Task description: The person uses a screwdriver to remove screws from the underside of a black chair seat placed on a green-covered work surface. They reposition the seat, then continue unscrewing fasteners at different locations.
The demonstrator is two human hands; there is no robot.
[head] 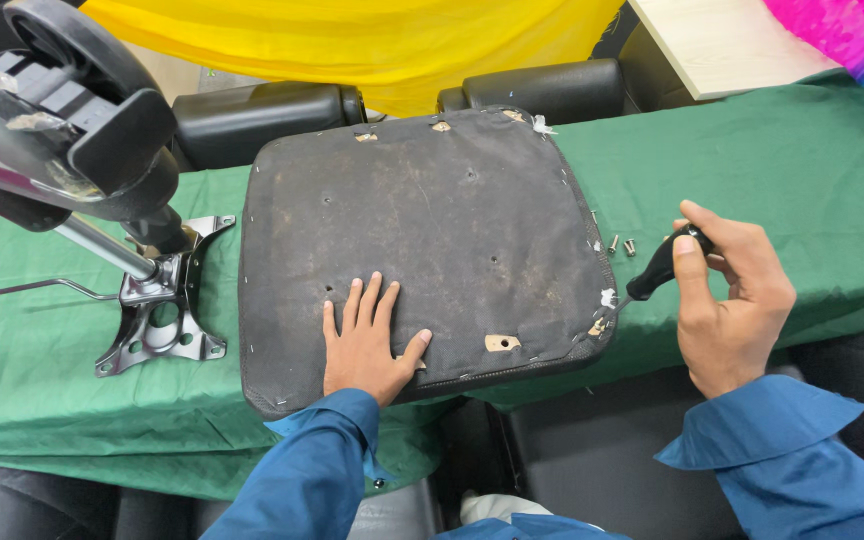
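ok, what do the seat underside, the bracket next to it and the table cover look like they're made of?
Seat underside: thin black fabric, probably non-woven, matte and stained; staples line the edge and holes show a pale board beneath.
Bracket: pressed steel, by its bright silvery shine and punched holes.
Table cover: green woven cloth, matte, with creases.

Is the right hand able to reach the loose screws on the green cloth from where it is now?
Probably yes. The loose screws lie bare on the green cloth just left of the right hand, nothing between; but that hand holds a screwdriver.
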